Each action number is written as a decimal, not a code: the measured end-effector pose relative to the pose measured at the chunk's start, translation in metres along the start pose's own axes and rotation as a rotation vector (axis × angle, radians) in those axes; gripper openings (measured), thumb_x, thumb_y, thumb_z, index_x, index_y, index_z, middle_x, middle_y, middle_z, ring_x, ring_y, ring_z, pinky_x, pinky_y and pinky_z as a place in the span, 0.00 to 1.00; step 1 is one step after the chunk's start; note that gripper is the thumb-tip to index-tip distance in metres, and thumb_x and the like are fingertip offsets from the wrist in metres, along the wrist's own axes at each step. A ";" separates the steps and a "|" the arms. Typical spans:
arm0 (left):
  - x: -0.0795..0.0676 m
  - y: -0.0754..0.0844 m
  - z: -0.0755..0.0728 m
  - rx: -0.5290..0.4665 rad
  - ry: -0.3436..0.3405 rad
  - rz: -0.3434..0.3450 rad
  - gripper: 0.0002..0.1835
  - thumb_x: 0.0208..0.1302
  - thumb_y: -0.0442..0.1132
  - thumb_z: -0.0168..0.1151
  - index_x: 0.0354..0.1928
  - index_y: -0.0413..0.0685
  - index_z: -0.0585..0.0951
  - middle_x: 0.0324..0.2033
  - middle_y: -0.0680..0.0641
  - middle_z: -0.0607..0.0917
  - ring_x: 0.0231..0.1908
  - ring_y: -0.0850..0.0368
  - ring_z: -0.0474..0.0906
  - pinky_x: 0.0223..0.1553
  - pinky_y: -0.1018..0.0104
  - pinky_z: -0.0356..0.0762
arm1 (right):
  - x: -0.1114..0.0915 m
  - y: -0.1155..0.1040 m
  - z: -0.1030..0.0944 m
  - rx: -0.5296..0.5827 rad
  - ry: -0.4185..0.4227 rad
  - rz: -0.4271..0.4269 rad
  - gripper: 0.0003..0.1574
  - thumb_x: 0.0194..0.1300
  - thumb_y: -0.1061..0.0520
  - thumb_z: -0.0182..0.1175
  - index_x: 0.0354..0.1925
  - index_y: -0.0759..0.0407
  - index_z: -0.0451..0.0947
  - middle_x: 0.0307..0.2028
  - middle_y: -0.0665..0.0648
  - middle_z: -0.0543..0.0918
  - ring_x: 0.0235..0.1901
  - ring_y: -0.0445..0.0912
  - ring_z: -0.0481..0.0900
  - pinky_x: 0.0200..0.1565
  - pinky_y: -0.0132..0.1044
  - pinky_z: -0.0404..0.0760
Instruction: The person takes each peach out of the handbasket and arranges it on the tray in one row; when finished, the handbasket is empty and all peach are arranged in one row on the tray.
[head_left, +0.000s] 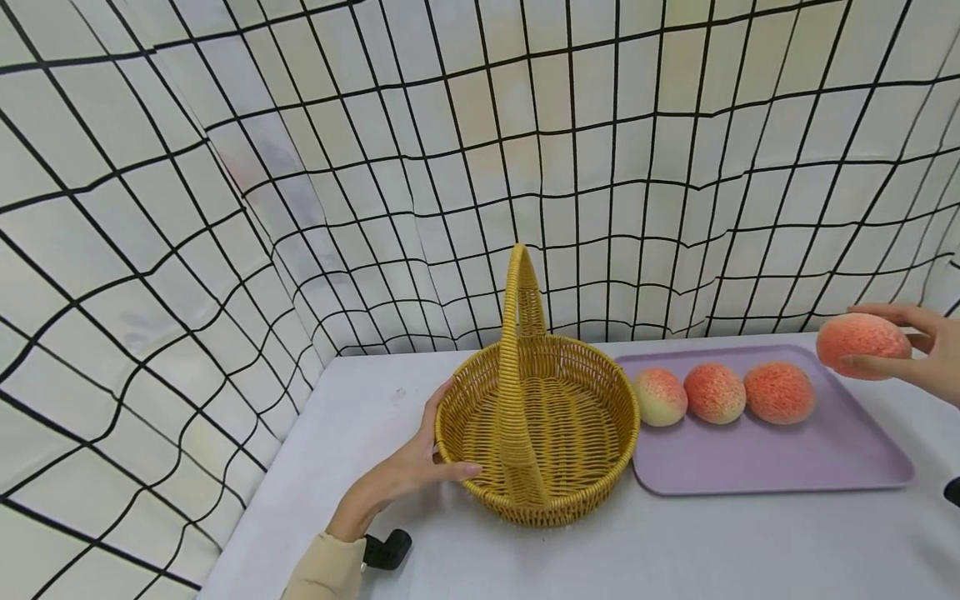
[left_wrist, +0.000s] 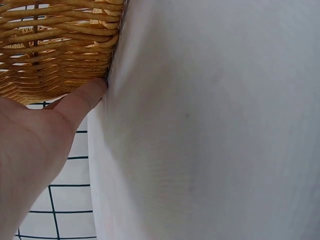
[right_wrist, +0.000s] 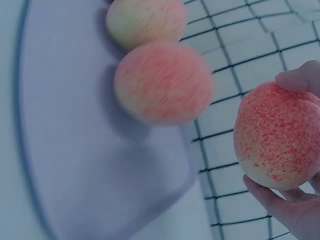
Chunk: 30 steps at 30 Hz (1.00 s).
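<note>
A yellow wicker basket (head_left: 577, 442) with a tall arched handle stands on the table, and nothing lies inside it. My left hand (head_left: 420, 462) holds its left side, thumb over the rim; the left wrist view shows fingers low against the weave (left_wrist: 55, 55). At the far right, my right hand (head_left: 926, 350) grips a pink-red peach (head_left: 862, 343) between thumb and fingers, above the tray's back right corner. The right wrist view shows this speckled peach (right_wrist: 280, 137) close up. Three more peaches, among them a paler one (head_left: 661, 397), sit in a row on the purple tray (head_left: 772, 462).
The tray lies right beside the basket, close against its right side. A white cloth (head_left: 600, 558) covers the table. Behind and to the left hangs white sheeting with black grid netting (head_left: 465, 167). A black wrist device (head_left: 387, 550) sits by my left sleeve.
</note>
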<state>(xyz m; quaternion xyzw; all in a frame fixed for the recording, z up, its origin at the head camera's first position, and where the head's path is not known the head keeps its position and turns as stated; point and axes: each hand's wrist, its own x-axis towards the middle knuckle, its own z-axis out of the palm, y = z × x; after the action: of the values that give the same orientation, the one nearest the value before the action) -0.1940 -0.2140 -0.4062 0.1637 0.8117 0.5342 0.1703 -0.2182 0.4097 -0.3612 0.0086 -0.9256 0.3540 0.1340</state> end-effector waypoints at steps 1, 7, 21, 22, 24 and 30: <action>0.000 0.000 0.000 0.003 0.001 0.000 0.69 0.59 0.52 0.78 0.83 0.68 0.31 0.82 0.36 0.41 0.79 0.34 0.49 0.76 0.35 0.49 | -0.001 0.006 0.002 -0.018 -0.009 0.014 0.41 0.65 0.52 0.76 0.69 0.40 0.68 0.53 0.56 0.71 0.43 0.37 0.71 0.30 0.24 0.71; 0.001 0.000 0.001 0.010 0.001 -0.001 0.69 0.58 0.52 0.78 0.83 0.68 0.31 0.82 0.37 0.40 0.79 0.35 0.47 0.76 0.34 0.47 | -0.010 0.032 0.016 -0.066 -0.083 0.073 0.52 0.66 0.49 0.75 0.72 0.72 0.59 0.61 0.76 0.65 0.48 0.61 0.68 0.36 0.37 0.73; 0.001 -0.003 -0.001 0.000 -0.003 -0.004 0.68 0.59 0.52 0.77 0.83 0.69 0.31 0.82 0.36 0.40 0.79 0.34 0.46 0.75 0.33 0.46 | -0.014 0.041 0.039 -0.032 -0.127 0.100 0.51 0.67 0.48 0.73 0.73 0.69 0.58 0.65 0.82 0.62 0.52 0.73 0.66 0.37 0.39 0.70; 0.001 -0.003 -0.001 -0.001 -0.002 -0.005 0.68 0.59 0.52 0.77 0.83 0.69 0.31 0.82 0.36 0.40 0.80 0.34 0.46 0.75 0.33 0.46 | -0.013 0.039 0.039 -0.040 -0.128 0.100 0.52 0.67 0.47 0.74 0.73 0.71 0.58 0.65 0.82 0.63 0.52 0.73 0.66 0.36 0.38 0.70; 0.001 -0.003 0.000 0.002 0.000 -0.005 0.68 0.59 0.51 0.77 0.83 0.69 0.31 0.82 0.37 0.40 0.80 0.34 0.46 0.75 0.33 0.46 | -0.013 0.035 0.038 -0.047 -0.138 0.105 0.54 0.66 0.46 0.74 0.73 0.73 0.57 0.64 0.82 0.63 0.51 0.72 0.67 0.36 0.37 0.70; 0.002 -0.001 0.000 0.013 0.002 -0.002 0.69 0.59 0.51 0.77 0.83 0.69 0.31 0.82 0.37 0.40 0.80 0.34 0.46 0.75 0.32 0.47 | -0.010 0.031 0.035 -0.082 -0.192 0.132 0.57 0.68 0.42 0.71 0.74 0.75 0.55 0.61 0.83 0.66 0.50 0.71 0.68 0.36 0.41 0.70</action>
<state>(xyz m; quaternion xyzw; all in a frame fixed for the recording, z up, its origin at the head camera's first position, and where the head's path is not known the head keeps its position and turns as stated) -0.1957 -0.2137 -0.4075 0.1634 0.8154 0.5290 0.1691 -0.2207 0.4094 -0.4093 -0.0237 -0.9464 0.3214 0.0213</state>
